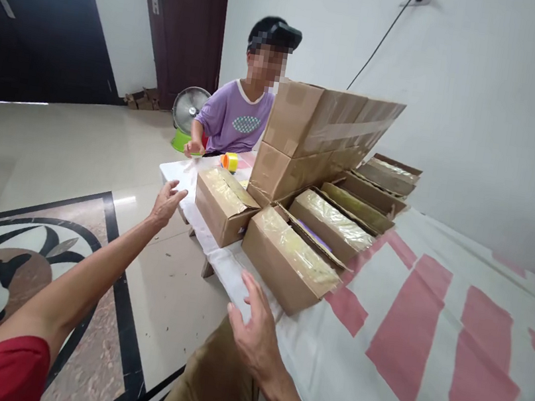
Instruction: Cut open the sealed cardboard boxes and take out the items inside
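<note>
Two spread hands: my left hand (166, 202) reaches mid-frame toward the taped carton (225, 204), right hand (255, 333) steadying the nearest carton (288, 262).

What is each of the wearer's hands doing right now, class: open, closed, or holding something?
Left hand: open, empty, stretched toward the taped cardboard box.
Right hand: open, holding nothing, fingers at the table edge beside the nearest box.

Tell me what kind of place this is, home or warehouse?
Most likely a room in a home used for packing: tiled floor with an inlaid pattern, dark wooden door, a small fan on the floor. Taped cardboard boxes sit on a low table with a striped cloth.
</note>
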`<state>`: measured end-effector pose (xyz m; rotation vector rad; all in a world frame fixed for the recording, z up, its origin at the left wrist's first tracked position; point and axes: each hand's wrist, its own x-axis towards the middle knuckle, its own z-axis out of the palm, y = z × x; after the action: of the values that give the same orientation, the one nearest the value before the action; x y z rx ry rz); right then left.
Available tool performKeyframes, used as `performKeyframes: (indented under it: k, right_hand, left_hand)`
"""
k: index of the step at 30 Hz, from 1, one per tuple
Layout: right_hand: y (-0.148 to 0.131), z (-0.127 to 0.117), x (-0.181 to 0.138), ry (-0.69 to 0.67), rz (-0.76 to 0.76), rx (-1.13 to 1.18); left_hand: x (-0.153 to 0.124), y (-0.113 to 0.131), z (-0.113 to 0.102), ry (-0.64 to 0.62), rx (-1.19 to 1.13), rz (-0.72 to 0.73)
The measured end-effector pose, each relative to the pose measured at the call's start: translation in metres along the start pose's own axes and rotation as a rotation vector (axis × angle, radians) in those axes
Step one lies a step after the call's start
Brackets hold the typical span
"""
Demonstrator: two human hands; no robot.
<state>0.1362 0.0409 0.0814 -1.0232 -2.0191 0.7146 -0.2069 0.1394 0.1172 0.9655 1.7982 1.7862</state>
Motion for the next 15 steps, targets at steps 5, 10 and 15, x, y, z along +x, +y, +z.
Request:
performKeyframes:
  k: [5,10,15]
  right_hand:
    - [-0.005,0.031,0.082,-0.082,0.142,0.171]
    - [-0.001,0.055,0.113,-0.027,0.12,0.138]
    - [-0.006,0.064,0.099,0.004,0.084,0.061]
  left_hand:
    - [0.055,-0.008,0.031,-0.03,-0.093,-0.106]
    - [0.067,-0.012,0.058,-0.132,-0.175,-0.15]
    - [0.04,-0.006,0.042,-0.085,-0.197,-0.177]
